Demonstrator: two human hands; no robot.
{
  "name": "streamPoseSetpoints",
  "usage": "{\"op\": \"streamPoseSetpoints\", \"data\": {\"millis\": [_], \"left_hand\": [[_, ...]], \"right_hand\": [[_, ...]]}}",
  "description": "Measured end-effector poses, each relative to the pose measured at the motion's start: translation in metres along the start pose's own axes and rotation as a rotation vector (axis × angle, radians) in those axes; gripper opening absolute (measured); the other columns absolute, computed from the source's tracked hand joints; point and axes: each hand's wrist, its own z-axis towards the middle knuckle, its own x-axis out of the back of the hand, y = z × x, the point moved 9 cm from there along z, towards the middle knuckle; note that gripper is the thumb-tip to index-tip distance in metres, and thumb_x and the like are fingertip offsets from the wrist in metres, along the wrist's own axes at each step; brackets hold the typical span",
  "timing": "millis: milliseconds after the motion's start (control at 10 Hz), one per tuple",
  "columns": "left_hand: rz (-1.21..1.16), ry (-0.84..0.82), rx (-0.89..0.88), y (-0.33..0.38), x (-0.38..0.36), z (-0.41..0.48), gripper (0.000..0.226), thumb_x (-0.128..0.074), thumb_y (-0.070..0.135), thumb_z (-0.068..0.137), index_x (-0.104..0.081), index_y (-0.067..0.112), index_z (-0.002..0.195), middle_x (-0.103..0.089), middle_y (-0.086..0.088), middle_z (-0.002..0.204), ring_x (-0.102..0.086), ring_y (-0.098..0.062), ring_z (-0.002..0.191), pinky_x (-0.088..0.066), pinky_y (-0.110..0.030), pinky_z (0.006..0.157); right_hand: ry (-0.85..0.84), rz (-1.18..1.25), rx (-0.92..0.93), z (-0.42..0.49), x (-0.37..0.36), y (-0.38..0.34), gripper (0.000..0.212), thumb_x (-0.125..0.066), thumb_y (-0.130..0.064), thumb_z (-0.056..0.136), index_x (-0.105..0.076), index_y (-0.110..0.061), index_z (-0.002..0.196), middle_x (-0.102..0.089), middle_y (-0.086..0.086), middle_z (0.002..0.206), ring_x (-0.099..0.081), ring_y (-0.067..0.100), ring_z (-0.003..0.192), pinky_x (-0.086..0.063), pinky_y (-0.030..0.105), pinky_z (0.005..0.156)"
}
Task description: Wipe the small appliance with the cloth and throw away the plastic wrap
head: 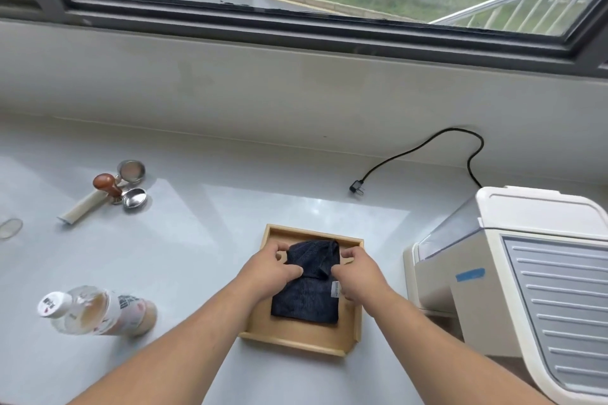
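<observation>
A folded dark blue cloth [307, 297] lies in a shallow wooden tray [296, 337] at the centre of the pale counter. My left hand [271, 268] pinches the cloth's left edge and my right hand [358, 273] pinches its right edge, with the far part of the cloth bunched up between them. The small appliance [513, 260], cream with a grey ribbed side panel and a strip of blue tape, stands at the right. Its black power cord [427, 146] runs along the back wall and ends in a loose plug. No plastic wrap is clear to see.
A plastic bottle [95, 309] with a white cap stands at the near left. Coffee tools, a wooden-knobbed tamper [107, 186] and metal filter baskets [133, 186], lie at the far left. A window runs above the counter's back wall.
</observation>
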Motion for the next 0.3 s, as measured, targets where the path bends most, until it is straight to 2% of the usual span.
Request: {"op": "streamPoseSetpoints", "data": {"millis": [100,200,300], "left_hand": [[0.065,0.018,-0.029,0.006,0.002,-0.002,0.058,-0.077,0.04,0.083,-0.052,0.033,0.135,-0.054,-0.001,0.144,-0.061,-0.017,0.115,-0.054,-0.036,0.098],[0.28,0.066,-0.082,0.022,0.008,-0.007,0.071,-0.07,0.05,0.08,-0.047,0.035,0.145,-0.057,0.006,0.146,-0.058,-0.014,0.11,-0.048,-0.03,0.085],[0.391,0.176,-0.161,0.038,0.018,-0.015,0.078,-0.064,0.055,0.075,-0.047,0.035,0.148,-0.062,0.011,0.138,-0.06,-0.013,0.113,-0.049,-0.029,0.083]], "right_hand": [[0.039,-0.098,0.081,-0.004,0.007,-0.013,0.041,-0.061,-0.023,0.083,-0.053,-0.026,0.122,-0.069,-0.001,0.098,-0.066,0.017,0.075,-0.049,0.03,0.063],[0.057,-0.179,0.169,-0.011,0.01,-0.032,0.039,-0.061,-0.03,0.085,-0.056,-0.027,0.124,-0.063,-0.009,0.099,-0.064,0.01,0.082,-0.045,0.026,0.061],[0.1,-0.243,0.259,-0.019,0.015,-0.049,0.045,-0.06,-0.037,0.089,-0.055,-0.029,0.133,-0.061,-0.009,0.115,-0.062,0.01,0.096,-0.049,0.027,0.074]]}}
